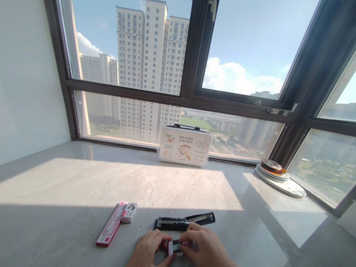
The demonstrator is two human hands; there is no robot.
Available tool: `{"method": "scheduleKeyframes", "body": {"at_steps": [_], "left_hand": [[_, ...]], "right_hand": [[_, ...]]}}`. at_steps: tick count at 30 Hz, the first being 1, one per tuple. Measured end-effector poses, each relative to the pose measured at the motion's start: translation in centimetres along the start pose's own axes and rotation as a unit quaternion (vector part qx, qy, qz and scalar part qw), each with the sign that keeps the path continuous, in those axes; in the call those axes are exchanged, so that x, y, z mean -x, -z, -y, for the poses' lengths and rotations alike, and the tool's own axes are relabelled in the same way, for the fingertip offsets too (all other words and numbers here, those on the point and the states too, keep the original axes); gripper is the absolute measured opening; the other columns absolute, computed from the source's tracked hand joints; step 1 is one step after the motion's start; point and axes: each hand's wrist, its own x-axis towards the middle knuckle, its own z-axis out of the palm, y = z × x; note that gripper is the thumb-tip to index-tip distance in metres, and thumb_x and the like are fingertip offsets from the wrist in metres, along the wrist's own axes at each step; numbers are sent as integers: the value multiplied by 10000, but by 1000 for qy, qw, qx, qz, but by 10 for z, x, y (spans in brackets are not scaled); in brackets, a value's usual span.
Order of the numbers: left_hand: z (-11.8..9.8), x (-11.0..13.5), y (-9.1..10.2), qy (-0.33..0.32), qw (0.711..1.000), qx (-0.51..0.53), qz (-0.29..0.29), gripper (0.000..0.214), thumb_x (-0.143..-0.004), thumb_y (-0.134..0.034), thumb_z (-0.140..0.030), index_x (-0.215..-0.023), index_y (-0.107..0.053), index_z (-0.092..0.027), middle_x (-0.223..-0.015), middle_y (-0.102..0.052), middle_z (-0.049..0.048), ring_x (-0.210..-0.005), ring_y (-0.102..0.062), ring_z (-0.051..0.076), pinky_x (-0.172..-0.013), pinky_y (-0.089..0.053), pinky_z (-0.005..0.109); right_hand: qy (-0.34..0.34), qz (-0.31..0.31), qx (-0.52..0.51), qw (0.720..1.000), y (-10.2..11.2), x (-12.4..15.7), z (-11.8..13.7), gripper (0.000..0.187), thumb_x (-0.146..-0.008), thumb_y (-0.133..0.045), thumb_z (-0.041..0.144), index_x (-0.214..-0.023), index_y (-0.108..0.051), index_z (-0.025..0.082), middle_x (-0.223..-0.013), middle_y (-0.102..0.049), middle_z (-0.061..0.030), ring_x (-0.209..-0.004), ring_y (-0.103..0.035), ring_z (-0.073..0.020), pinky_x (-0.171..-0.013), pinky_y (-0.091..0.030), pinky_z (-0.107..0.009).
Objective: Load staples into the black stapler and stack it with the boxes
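Observation:
Near the front of the sill, my left hand [149, 253] is closed on a small white and pink box [171, 248], gripping it between thumb and fingers. Grey metal, which looks like staples [177, 245], shows in the box's open side. My right hand [203, 247] pinches at the right end of the same box; its fingertips partly cover it. Just beyond both hands lies a black stapler [170, 224], swung open with its long arm [202, 218] angled to the right. Part of the stapler is hidden behind my right hand.
To the left lie a long pink and white box [110, 228] and a small white box [129, 213] touching it. A white cartoon-printed case [185, 147] stands against the window. Stacked plates or lids [277, 177] sit in the right corner. Sunlight crosses the grey sill [65, 206].

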Motion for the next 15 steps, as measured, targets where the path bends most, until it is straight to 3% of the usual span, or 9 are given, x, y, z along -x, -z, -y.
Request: {"method": "scheduleKeyframes", "body": {"at_steps": [9, 15], "left_hand": [[0, -1, 0, 0, 1000, 1, 7, 189, -826, -663, -283, -1014, -681, -261, -940, -674, 15, -925, -607, 216, -844, -430, 321], [-1, -1, 2, 6, 1000, -2, 13, 210, -805, -661, -249, -1013, -682, -265, -955, -682, 13, -946, -614, 220, -850, -431, 324]], "right_hand": [[55, 84, 156, 983, 8, -26, 10, 158, -748, -709, 317, -871, -808, 330, -768, -740, 12, -741, -652, -184, -591, -290, -273], [79, 116, 173, 975, 10, -40, 15, 164, -695, -732, 354, -834, -807, 312, -697, -735, 2, -666, -644, -186, -560, -265, -271]]}}
